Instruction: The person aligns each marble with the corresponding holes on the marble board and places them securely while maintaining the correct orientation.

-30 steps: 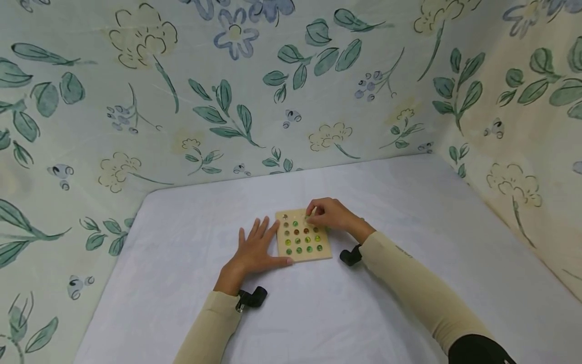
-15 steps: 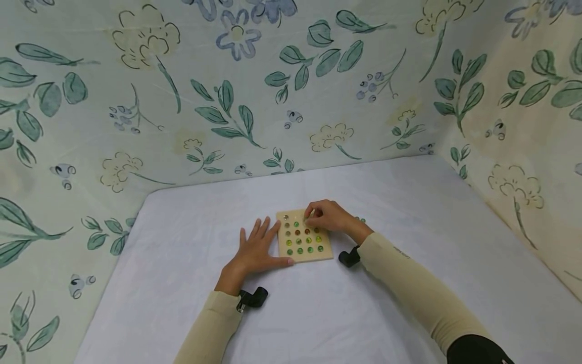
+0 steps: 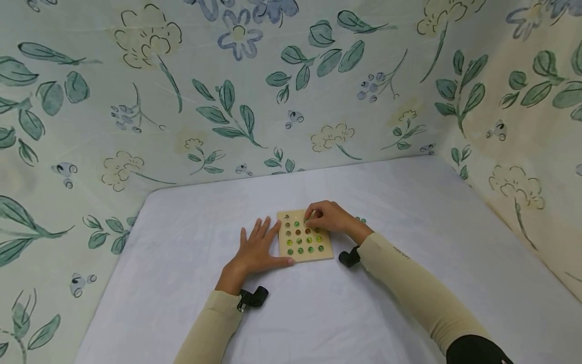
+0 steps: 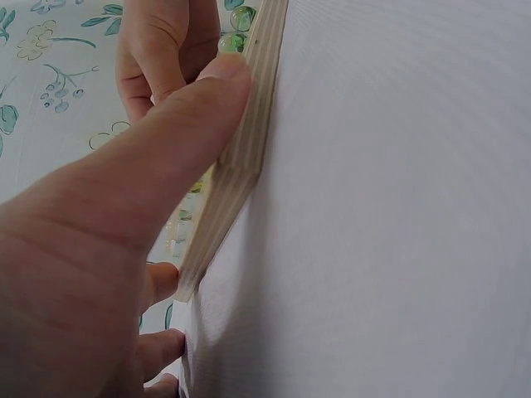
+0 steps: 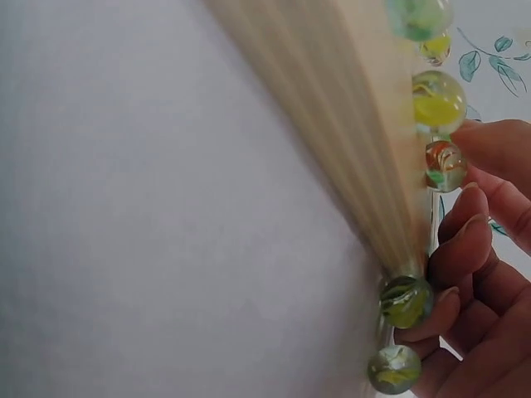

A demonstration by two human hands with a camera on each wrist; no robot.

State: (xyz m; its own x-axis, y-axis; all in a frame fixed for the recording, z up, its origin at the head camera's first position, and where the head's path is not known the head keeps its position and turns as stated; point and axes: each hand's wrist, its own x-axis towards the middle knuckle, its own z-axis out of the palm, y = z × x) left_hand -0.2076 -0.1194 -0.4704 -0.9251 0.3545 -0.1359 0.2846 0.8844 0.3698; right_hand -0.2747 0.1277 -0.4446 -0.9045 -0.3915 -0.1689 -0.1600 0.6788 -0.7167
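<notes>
A square wooden board (image 3: 327,256) lies on the white cloth, set with rows of glass marbles (image 3: 300,251) in green, yellow, red-brown and clear tones. My left hand (image 3: 254,253) rests at the board's left side, fingers spread and straight. Its thumb (image 4: 195,112) lies along the near edge, while other fingertips touch the side. Over the far right part of the board, my right hand (image 3: 331,215) pinches a small greenish marble (image 3: 306,220), mostly hidden by the fingers. In the right wrist view, a red-and-green marble (image 5: 445,166) sits on the board just beside the thumb.
Loose green marbles (image 3: 361,220) lie on the cloth right of the board, behind the right wrist. Two of them, a dark green marble (image 5: 406,302) and a paler marble (image 5: 394,369), show close up. A floral fabric wall (image 3: 254,116) encloses the back and sides.
My right hand has shifted slightly down toward the board and its wrist a little left, exposing more of the loose marbles behind it. My left hand stays in place.
</notes>
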